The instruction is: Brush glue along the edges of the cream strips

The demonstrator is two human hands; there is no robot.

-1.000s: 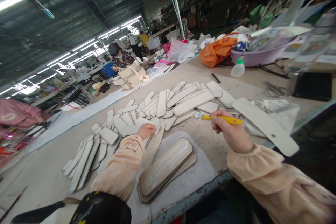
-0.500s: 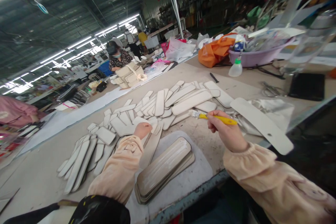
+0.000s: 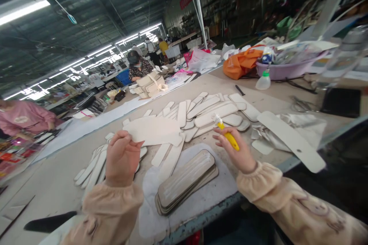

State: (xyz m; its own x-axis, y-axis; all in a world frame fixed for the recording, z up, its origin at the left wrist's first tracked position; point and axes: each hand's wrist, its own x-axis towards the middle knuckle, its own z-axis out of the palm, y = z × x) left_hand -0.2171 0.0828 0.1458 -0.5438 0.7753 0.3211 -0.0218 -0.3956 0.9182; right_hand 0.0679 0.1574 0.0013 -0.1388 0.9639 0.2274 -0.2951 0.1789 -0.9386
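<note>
My left hand point(image 3: 121, 157) is closed on a flat cream-coloured piece point(image 3: 155, 131), held up off the table. My right hand point(image 3: 237, 151) grips a yellow-handled brush point(image 3: 225, 132), bristles pointing up and away. Between my hands lies a stack of long rounded pieces point(image 3: 186, 180) on a white sheet point(image 3: 201, 199), near the table's front edge. Many more cream pieces point(image 3: 201, 109) are spread across the middle of the table. Both arms wear peach sleeves.
A long white strip point(image 3: 290, 139) overhangs the table's right edge. A purple basin point(image 3: 287, 69), small bottle point(image 3: 263, 80), orange bag point(image 3: 241, 61), scissors point(image 3: 301, 103) and a black box point(image 3: 340, 101) sit at the right. A person in pink point(image 3: 23, 116) stands at the left, others sit farther back.
My left hand has lifted a cream piece from the pile and drawn it toward me. My right hand has turned the brush from lying sideways to pointing upward.
</note>
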